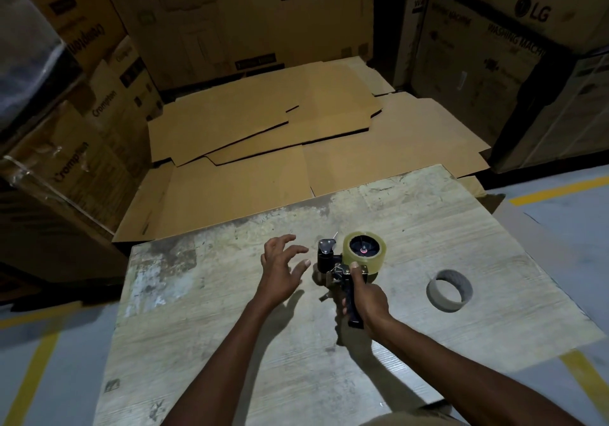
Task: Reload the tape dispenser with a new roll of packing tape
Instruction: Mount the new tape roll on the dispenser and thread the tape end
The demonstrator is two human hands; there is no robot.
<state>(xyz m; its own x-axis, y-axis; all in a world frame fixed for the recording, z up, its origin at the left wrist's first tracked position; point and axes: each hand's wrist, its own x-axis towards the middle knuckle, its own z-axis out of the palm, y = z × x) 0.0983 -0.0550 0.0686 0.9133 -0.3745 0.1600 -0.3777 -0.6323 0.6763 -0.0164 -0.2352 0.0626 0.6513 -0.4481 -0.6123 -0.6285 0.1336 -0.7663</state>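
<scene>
Now the right hand (365, 297) grips the tape dispenser (342, 277) handle, new packing tape roll (364, 252) on. The left hand (283, 264) is spread wide, empty; its fingers could hit the sharp cutter.

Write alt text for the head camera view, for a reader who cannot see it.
A person's right hand grips the handle of a black tape dispenser loaded with a full roll of clear packing tape, while the open left hand hovers beside it. They are over a worn pale wooden table; an empty grey cardboard tape core lies to the right, with flattened cardboard sheets beyond.
</scene>
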